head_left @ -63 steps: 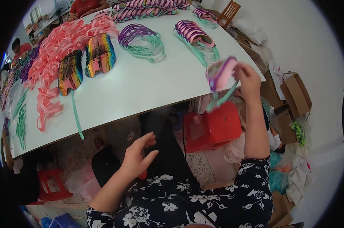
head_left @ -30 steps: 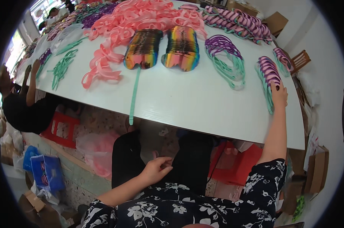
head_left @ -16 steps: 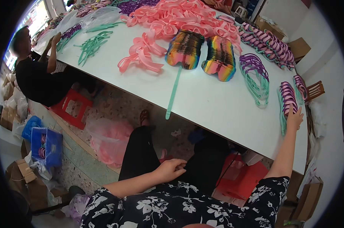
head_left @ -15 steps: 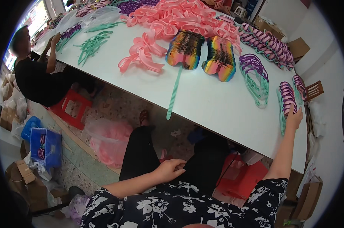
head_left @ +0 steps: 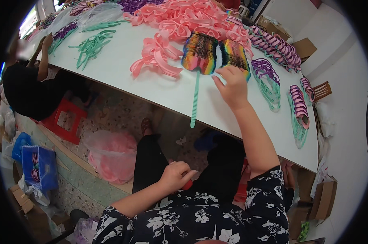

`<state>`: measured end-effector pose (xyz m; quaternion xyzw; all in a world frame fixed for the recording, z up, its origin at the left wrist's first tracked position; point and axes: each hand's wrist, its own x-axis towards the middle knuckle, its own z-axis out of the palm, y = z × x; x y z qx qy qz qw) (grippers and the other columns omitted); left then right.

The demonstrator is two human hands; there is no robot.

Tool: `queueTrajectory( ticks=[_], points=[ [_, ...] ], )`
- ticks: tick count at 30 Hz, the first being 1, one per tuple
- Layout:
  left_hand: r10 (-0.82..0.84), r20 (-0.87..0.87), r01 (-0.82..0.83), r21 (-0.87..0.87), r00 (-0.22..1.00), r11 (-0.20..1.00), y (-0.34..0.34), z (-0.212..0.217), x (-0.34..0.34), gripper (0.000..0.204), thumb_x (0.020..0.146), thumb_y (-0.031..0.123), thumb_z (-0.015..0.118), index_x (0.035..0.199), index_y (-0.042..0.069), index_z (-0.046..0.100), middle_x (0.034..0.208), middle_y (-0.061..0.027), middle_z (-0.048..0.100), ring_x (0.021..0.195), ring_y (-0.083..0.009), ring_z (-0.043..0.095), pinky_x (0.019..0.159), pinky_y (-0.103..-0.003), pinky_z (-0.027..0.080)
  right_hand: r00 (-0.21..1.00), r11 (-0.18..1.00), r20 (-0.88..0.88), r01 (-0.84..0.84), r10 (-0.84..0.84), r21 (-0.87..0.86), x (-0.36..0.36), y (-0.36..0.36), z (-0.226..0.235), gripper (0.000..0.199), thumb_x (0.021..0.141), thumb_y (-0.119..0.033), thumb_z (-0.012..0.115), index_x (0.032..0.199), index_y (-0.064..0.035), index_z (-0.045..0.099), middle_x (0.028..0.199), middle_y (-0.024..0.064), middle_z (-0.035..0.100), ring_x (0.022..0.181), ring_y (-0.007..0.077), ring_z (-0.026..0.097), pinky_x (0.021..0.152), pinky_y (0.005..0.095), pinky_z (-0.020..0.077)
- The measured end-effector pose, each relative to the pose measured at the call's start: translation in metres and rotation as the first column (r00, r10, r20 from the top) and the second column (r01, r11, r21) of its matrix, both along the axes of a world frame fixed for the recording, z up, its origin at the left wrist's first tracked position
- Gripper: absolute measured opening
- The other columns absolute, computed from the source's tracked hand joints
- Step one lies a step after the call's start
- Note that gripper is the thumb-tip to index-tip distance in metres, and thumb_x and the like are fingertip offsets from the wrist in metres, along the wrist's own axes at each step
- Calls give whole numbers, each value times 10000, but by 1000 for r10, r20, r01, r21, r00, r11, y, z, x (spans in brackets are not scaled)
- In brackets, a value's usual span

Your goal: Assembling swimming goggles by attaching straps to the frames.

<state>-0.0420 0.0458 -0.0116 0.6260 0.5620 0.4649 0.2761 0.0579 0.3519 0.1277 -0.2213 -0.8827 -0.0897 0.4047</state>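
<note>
My right hand [head_left: 232, 83] reaches over the table, thumb and fingers apart, at the near end of the right stack of rainbow-tinted lens pieces [head_left: 235, 55]. Its fingers partly cover that stack; whether they touch it I cannot tell. A second rainbow lens stack [head_left: 199, 53] lies just left of it. From under that one, a ridged mint-green strap [head_left: 195, 101] runs toward the table's front edge. Low over my lap, my left hand [head_left: 176, 175] has curled fingers, with a small red thing [head_left: 187, 185] showing beneath them; its kind is unclear.
Pink bands [head_left: 192, 18] are heaped at the back of the white table [head_left: 151, 93]. Purple-and-green straps [head_left: 267, 83] and a pink-purple bundle [head_left: 298, 105] lie to the right. A person [head_left: 27, 87] sits at the left by green straps [head_left: 92, 46]. A blue crate [head_left: 39, 166] stands on the floor.
My right hand has left the pink-purple bundle at the right edge and moved left to the lens stacks. My left hand has shifted slightly, and a red thing now shows under it.
</note>
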Motion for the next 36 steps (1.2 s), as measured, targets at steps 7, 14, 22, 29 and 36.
queueTrajectory(
  ticks=[7,14,22,29,36],
  points=[
    [185,-30,-179,139,982,974,1,14,-60,187,818,141,793,754,67,633,678,-65,576,609,-252,578,589,-374,452,950,956,108,293,-293,19,-66,32,-28,440,772,-157,785,1190,-62,687,1155,88,636,1074,295,603,906,399,517],
    [353,-176,-234,478,919,847,53,63,-124,148,793,94,790,831,75,648,776,-89,632,711,-306,604,651,-407,472,959,955,63,282,-277,-92,-65,34,-30,458,790,-182,783,1226,-74,692,1225,79,658,1119,294,613,933,396,525],
    [773,-205,-629,475,600,615,140,101,-220,363,878,191,694,1184,1,649,1028,-211,647,1001,-401,624,889,-462,504,966,948,-210,81,-151,-309,-18,-14,-2,416,799,-193,814,1161,-17,709,1069,138,713,986,304,674,889,383,530],
    [547,-511,-479,272,663,834,179,112,-252,216,919,239,649,1034,65,705,1008,-203,660,915,-381,660,827,-462,524,942,942,-321,-18,-96,-335,38,-107,0,419,765,-61,837,1155,0,698,1098,150,710,1021,267,688,912,357,529],
    [612,-667,-329,516,425,791,211,197,-200,267,892,133,605,1159,154,617,1020,-220,642,991,-404,667,846,-457,557,916,873,-382,-82,-124,-481,81,-183,-39,437,755,-70,836,1162,-5,694,1104,151,702,1023,292,678,932,367,520]
  ],
)
